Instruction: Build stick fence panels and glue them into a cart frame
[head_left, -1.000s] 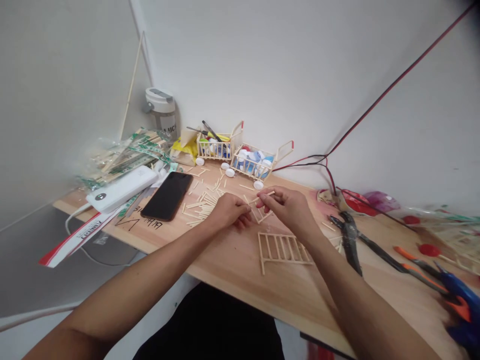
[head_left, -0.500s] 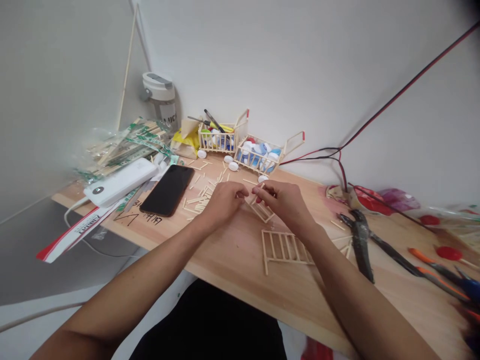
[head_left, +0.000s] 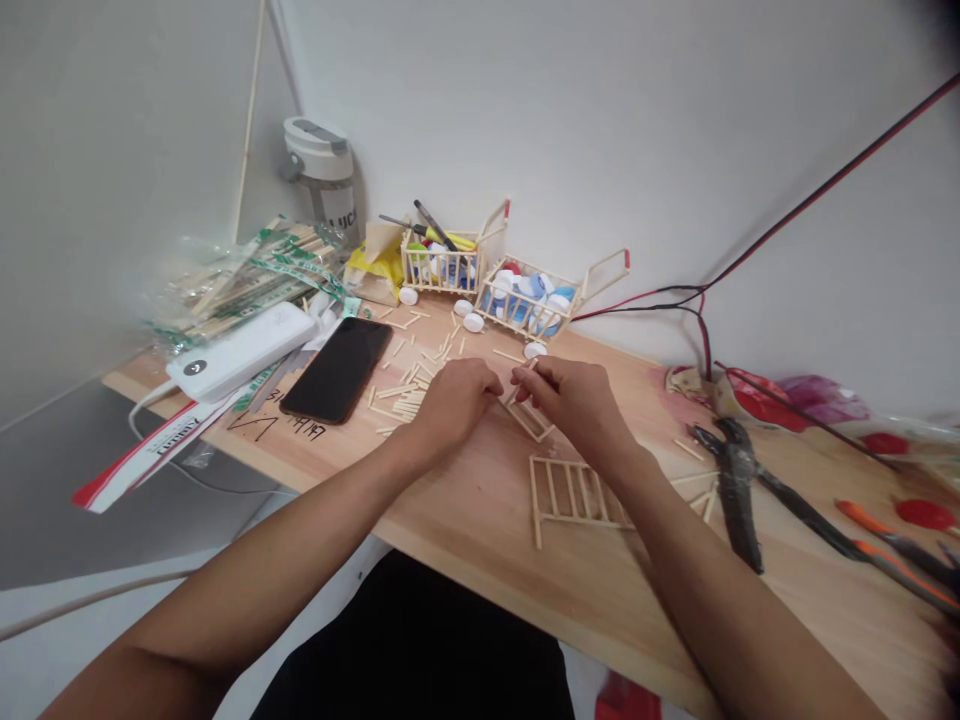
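My left hand (head_left: 466, 398) is closed, fingers curled in, with its fingertips at the near-left end of a small frame of thin wooden sticks (head_left: 537, 434). What those fingertips pinch is hidden. Facing it, my right hand (head_left: 574, 398) pinches a short wooden stick (head_left: 533, 367) between thumb and fingers, over the same small frame. My right fingers cover part of that frame. Below my right wrist a larger ladder-like stick frame (head_left: 574, 492) lies flat, partly hidden by the forearm. Loose cut sticks (head_left: 409, 400) are scattered left of my left hand.
Two small stick carts, one with bottle caps (head_left: 529, 300) and one also with pens (head_left: 442, 262), stand by the wall. A phone (head_left: 337, 370), white power bank (head_left: 244, 350), bagged sticks (head_left: 255, 280) and lidded cup (head_left: 322, 180) are left; black-handled pliers (head_left: 737, 495) lie right.
The view has shifted slightly, so the tabletop things sit a little differently. Both hands keep nearly the same pose around the small frame.
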